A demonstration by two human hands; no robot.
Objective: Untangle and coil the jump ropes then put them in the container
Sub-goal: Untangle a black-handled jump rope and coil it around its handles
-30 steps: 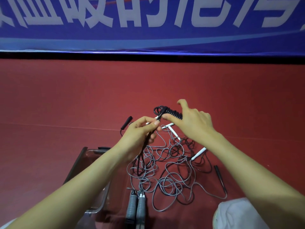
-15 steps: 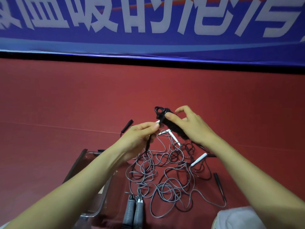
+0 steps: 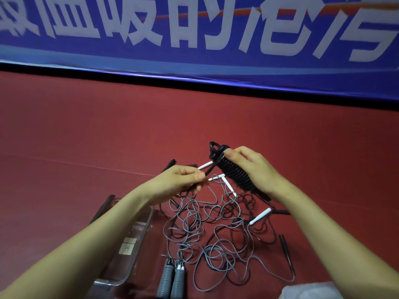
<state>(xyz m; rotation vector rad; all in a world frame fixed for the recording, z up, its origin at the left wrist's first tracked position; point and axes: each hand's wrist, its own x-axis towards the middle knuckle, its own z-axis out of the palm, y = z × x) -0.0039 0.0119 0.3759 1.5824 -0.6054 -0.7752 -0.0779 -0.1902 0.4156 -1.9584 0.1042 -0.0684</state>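
By my left forearm stands the clear container (image 3: 127, 264), and past it the grey ropes (image 3: 194, 225) lie tangled on the red floor. Above them my right hand (image 3: 257, 169) has its grip clenched around the coiled black rope (image 3: 233, 175), while my left hand (image 3: 179, 180) pinches its loose tail. I judge the coil nearly done, and next that tail needs tucking in.
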